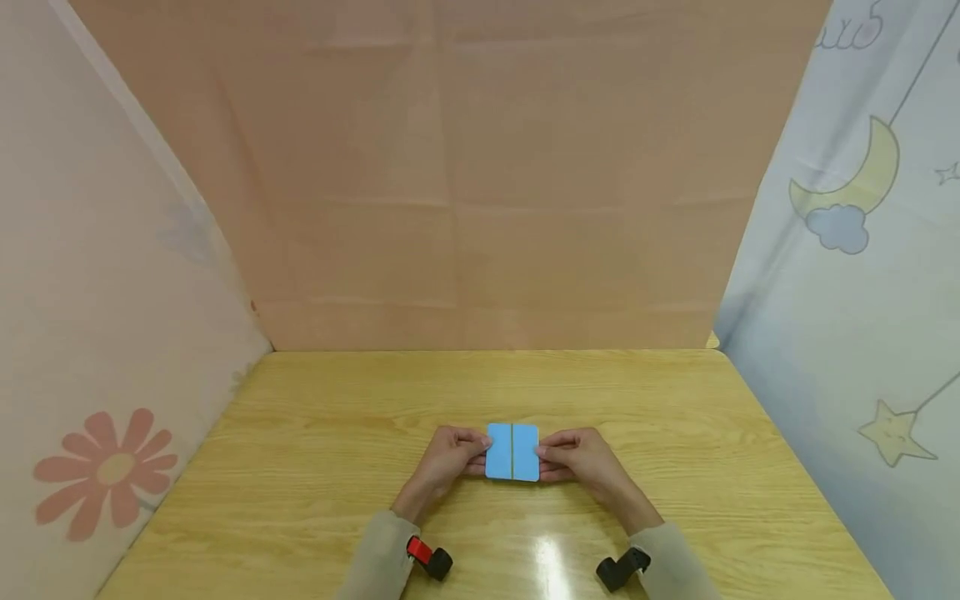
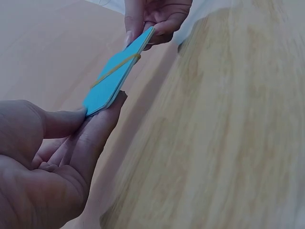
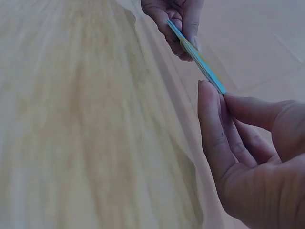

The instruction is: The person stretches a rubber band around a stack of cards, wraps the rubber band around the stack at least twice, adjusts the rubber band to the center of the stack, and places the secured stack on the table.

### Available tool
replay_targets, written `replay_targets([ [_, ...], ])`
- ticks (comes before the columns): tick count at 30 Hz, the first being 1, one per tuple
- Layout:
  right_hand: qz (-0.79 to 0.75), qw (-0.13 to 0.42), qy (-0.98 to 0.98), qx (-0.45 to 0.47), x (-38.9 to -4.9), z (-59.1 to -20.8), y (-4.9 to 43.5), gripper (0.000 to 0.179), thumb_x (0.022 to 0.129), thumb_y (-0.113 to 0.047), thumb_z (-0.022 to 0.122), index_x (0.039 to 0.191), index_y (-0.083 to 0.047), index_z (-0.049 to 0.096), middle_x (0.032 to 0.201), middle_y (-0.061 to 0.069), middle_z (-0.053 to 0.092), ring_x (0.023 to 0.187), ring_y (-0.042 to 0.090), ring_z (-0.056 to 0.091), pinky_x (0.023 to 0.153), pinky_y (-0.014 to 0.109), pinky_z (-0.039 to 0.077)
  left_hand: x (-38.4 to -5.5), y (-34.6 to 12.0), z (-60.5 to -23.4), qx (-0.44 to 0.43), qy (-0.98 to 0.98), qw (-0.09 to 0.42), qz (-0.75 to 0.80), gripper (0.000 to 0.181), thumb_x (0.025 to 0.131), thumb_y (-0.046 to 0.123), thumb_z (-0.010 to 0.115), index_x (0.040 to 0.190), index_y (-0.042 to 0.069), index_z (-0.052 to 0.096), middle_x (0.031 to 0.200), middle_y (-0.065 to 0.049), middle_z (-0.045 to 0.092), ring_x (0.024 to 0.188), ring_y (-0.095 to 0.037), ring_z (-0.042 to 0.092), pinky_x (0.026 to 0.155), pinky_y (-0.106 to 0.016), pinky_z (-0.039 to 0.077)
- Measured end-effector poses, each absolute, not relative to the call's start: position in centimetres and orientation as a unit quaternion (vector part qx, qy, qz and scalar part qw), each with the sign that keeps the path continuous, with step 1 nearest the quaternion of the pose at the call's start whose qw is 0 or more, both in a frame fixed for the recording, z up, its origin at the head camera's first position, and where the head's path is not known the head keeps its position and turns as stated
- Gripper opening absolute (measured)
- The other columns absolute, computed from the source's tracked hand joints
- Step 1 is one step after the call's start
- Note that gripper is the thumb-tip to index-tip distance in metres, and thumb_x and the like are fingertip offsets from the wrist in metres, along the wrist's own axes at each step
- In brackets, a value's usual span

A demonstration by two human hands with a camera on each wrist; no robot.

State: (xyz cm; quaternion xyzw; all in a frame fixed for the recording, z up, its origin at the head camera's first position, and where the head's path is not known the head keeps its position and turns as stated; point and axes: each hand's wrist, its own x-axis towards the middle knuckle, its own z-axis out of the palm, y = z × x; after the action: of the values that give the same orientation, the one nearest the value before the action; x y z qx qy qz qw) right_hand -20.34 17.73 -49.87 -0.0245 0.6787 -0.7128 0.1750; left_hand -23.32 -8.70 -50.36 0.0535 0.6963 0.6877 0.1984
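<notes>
A thin stack of light blue cards (image 1: 498,457) with rounded corners is held up between both hands. A yellowish rubber band (image 1: 512,458) runs round its middle; in the left wrist view the band crosses the blue face at a slant. My left hand (image 1: 448,457) pinches the left edge, thumb on the blue face and fingers behind. At the opposite edge my right hand (image 1: 585,460) pinches in the same way. From the right wrist the stack (image 3: 208,71) appears nearly edge-on, with several thin layers showing. Its back face is hidden.
Under the hands lies a wood-grain table (image 1: 337,417). A plain tan cloth (image 1: 487,183) hangs behind it, with printed cloths on the left (image 1: 150,292) and right (image 1: 810,333). Both sleeves carry small black wrist devices.
</notes>
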Motion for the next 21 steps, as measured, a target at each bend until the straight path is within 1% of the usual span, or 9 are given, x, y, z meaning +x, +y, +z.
replay_targets([
  [7, -0.689, 0.153, 0.708, -0.010, -20.6, -49.6, 17.5, 0.030, 0.101, -0.010, 0.070, 0.119, 0.015, 0.069, 0.091, 0.011, 0.077, 0.080, 0.018, 0.078, 0.079, 0.038, 0.067, -23.8, -8.5, -50.6, 0.043, 0.705, 0.196, 0.680, 0.021, 0.105, 0.008, 0.064, 0.112, -0.009, 0.075, 0.086, -0.006, 0.079, 0.074, -0.012, 0.076, 0.072, -0.029, 0.066],
  [11, -0.686, 0.142, 0.714, 0.001, -20.9, -49.5, 17.6, 0.028, 0.101, -0.007, 0.070, 0.118, 0.015, 0.070, 0.089, 0.012, 0.077, 0.078, 0.018, 0.077, 0.078, 0.038, 0.067, -24.3, -8.1, -50.7, 0.039, 0.707, 0.193, 0.679, 0.021, 0.104, 0.007, 0.064, 0.112, -0.009, 0.075, 0.088, -0.008, 0.078, 0.075, -0.012, 0.075, 0.073, -0.029, 0.066],
  [17, -0.671, 0.133, 0.730, 0.010, -21.7, -49.1, 17.7, 0.024, 0.101, -0.004, 0.068, 0.115, 0.015, 0.071, 0.087, 0.012, 0.077, 0.075, 0.017, 0.076, 0.075, 0.037, 0.067, -25.3, -7.5, -50.8, 0.030, 0.715, 0.192, 0.672, 0.020, 0.103, 0.008, 0.067, 0.108, -0.009, 0.075, 0.086, -0.009, 0.074, 0.072, -0.012, 0.075, 0.072, -0.030, 0.066],
  [21, -0.659, 0.126, 0.741, 0.017, -22.7, -48.7, 17.9, 0.023, 0.100, -0.004, 0.069, 0.114, 0.013, 0.072, 0.089, 0.014, 0.077, 0.075, 0.018, 0.076, 0.075, 0.037, 0.067, -26.4, -6.9, -50.6, 0.032, 0.726, 0.184, 0.662, 0.019, 0.103, 0.008, 0.067, 0.109, -0.008, 0.076, 0.096, -0.015, 0.075, 0.074, -0.014, 0.075, 0.074, -0.031, 0.066],
])
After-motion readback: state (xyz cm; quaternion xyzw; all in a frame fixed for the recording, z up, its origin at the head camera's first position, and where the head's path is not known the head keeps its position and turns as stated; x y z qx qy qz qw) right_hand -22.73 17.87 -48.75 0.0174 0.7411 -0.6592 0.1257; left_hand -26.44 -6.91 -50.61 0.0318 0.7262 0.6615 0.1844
